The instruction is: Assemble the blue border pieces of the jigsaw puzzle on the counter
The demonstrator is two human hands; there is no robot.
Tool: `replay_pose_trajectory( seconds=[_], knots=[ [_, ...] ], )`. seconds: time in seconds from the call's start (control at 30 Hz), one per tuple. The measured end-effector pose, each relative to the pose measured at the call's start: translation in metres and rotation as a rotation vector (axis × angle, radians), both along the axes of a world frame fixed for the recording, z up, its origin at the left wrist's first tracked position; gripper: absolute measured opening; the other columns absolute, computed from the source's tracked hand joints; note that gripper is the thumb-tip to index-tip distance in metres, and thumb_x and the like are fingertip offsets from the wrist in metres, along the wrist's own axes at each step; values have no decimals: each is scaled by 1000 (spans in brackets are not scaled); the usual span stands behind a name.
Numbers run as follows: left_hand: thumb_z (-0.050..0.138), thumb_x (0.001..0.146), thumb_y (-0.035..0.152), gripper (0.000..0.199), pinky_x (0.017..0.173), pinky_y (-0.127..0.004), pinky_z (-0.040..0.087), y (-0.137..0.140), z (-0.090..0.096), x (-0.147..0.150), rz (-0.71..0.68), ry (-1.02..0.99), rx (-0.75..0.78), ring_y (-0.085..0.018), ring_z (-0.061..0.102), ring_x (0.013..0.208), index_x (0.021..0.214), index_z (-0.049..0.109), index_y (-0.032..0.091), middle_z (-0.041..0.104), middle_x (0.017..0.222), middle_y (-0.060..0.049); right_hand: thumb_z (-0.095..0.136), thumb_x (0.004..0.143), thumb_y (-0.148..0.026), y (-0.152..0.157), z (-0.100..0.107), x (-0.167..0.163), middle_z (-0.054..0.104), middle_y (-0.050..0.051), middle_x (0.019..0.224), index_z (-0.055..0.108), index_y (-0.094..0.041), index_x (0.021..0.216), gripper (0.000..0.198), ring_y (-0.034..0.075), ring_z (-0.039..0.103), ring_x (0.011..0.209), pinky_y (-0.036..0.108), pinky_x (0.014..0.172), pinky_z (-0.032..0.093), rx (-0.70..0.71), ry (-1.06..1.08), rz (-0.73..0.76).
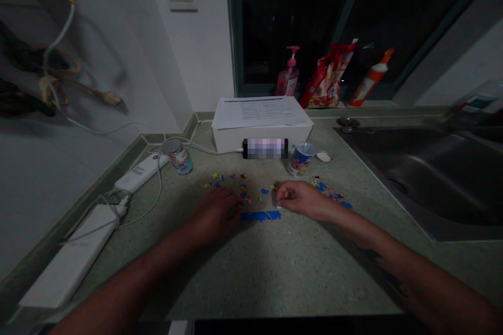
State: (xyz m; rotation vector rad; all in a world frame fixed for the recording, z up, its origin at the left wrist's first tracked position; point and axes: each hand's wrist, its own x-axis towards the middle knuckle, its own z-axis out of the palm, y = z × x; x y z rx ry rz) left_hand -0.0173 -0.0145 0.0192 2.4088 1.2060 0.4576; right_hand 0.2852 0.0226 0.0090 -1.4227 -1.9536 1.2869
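A strip of joined blue jigsaw puzzle pieces [260, 216] lies flat on the counter between my hands. My left hand [220, 210] rests at its left end, fingers bent, with a gap between thumb and fingertips and nothing visible in them. Just above the strip's right end, my right hand [296, 199] pinches a small puzzle piece [279, 203], mostly covered by the fingers. Several loose colourful pieces [243, 188] are scattered beyond the strip. Past my right wrist is a group of blue and multicoloured pieces [334, 193], partly hidden by the forearm.
Behind the pieces stand a blue printed can [302, 159], its lid [324, 157], a jar [178, 157] and a phone [265, 148] leaning on a white box [261, 133]. Power strips with cables [82, 251] lie left; a steel sink [440, 178] is right.
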Motion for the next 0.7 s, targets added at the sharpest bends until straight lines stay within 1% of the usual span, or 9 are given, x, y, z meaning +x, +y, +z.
replay_pose_trajectory(
  seconds=[0.07, 0.17, 0.33, 0.47, 0.6, 0.7],
  knots=[
    [61, 104, 22, 22, 103, -53, 54, -3, 1, 2, -85, -10, -8, -31, 70, 110, 120, 75, 27, 77, 116, -9, 75, 80, -21, -12, -10, 13, 70, -1, 75, 70, -23, 80, 5, 16, 64, 70, 29, 68, 50, -25, 32, -9],
    [60, 105, 22, 22, 101, -52, 55, -5, 0, 4, -164, -4, 3, -32, 70, 114, 121, 75, 26, 77, 124, -10, 74, 82, -23, -24, -20, 21, 71, 0, 77, 71, -23, 83, 3, 17, 65, 72, 30, 68, 50, -24, 37, -14],
    [63, 105, 21, 24, 104, -51, 55, -4, -6, 2, -183, -2, 20, -31, 70, 118, 124, 76, 27, 77, 130, -9, 75, 85, -23, -27, -25, 18, 74, 1, 83, 74, -23, 87, 3, 19, 69, 77, 31, 72, 53, 24, -4, -42],
    [64, 106, 21, 23, 103, -48, 56, -4, -6, 1, -187, -13, 6, -30, 71, 116, 124, 77, 27, 77, 128, -9, 75, 86, -24, -27, -27, 19, 76, 2, 85, 75, -23, 89, 3, 19, 70, 78, 31, 71, 53, 44, 1, -36],
    [64, 107, 22, 21, 100, -46, 57, -4, -4, 0, -205, 9, -9, -30, 71, 116, 122, 78, 26, 77, 127, -9, 75, 86, -25, -30, -25, 18, 75, 2, 85, 75, -23, 90, 4, 19, 70, 77, 31, 71, 53, 31, 23, -23],
    [64, 108, 22, 19, 100, -45, 56, -4, -5, 0, -215, 39, -12, -29, 71, 117, 120, 79, 25, 77, 128, -9, 74, 87, -24, -31, -21, 16, 75, 1, 84, 76, -23, 91, 4, 18, 69, 76, 31, 72, 53, 53, -23, -13]
  ],
)
